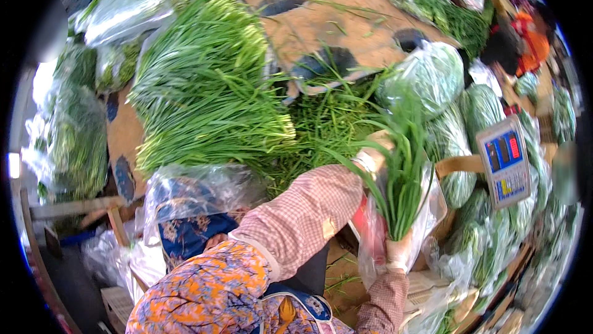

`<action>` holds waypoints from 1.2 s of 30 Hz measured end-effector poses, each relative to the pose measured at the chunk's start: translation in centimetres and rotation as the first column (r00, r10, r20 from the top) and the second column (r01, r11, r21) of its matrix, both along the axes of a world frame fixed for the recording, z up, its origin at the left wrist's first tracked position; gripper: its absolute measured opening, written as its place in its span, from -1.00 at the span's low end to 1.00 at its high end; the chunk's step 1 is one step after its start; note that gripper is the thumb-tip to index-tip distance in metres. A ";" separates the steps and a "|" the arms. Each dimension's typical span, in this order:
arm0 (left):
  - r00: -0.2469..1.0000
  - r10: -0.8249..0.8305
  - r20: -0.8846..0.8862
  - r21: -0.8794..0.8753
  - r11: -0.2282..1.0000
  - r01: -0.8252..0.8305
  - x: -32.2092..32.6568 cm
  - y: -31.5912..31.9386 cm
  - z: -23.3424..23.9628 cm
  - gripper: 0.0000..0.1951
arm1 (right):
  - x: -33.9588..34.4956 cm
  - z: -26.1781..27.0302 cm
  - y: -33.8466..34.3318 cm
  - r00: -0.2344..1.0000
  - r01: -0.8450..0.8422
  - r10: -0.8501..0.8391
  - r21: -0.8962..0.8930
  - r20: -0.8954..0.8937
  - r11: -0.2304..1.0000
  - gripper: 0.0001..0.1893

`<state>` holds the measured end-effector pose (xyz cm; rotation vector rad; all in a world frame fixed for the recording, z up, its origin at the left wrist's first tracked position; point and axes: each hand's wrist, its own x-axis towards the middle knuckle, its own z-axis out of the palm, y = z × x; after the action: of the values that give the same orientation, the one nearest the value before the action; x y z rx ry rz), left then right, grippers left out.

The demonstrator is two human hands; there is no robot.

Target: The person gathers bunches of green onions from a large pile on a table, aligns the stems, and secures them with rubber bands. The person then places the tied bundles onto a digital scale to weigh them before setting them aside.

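My right hand [399, 251] grips the lower end of a bunch of long green leafy stalks, like garlic chives [402, 185], held over a clear plastic bag [370, 241] that lies at the scale's tray [438, 199]. My left hand [381, 146] is behind the bunch at its upper left, partly hidden by leaves; its fingers cannot be made out. The digital scale display [503, 162] stands to the right on a post. A large stack of the same greens [208, 79] lies to the upper left, with loose leaves [324, 125] beside it.
Bagged greens [449, 158] line the right side, and more bagged bundles [76, 134] stand at the left. A brown sheet with dark holes [324, 23] lies at the top. Clear plastic [199, 190] covers the near edge of the stack. A person in orange [530, 44] is at the upper right.
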<state>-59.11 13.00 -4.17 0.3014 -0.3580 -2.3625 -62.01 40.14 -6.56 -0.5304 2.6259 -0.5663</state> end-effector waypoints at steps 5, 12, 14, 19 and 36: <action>0.867 0.136 0.479 -0.308 0.951 0.021 5.0 -1.5 4.9 -0.89 | -2.8 -2.1 4.5 0.958 -0.059 0.042 -0.054 -0.282 0.997 -0.30; 0.693 0.637 0.339 -0.882 0.471 -0.001 10.5 -0.2 5.6 -0.92 | -6.7 -0.9 0.0 0.968 -0.106 0.120 0.074 -0.221 0.992 -0.31; 0.670 0.709 0.220 -0.975 0.170 0.141 12.5 -0.5 6.8 -0.91 | -7.3 -0.8 -0.7 0.965 -0.127 0.146 0.097 -0.219 0.987 -0.31; 0.658 0.563 0.500 -0.843 0.140 0.520 18.0 -2.4 5.6 -0.82 | -6.2 -0.8 1.0 0.948 -0.229 0.266 0.205 -0.175 0.951 -0.32; -0.659 0.581 0.479 0.619 0.308 0.722 58.5 -19.3 6.5 -0.13 | 9.5 17.8 -12.8 0.726 -0.683 0.673 -0.031 -0.143 0.730 -0.43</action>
<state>-0.66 -6.30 2.34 -1.3558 1.8011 0.1965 -52.53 27.37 11.21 -1.5135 2.2607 -0.3969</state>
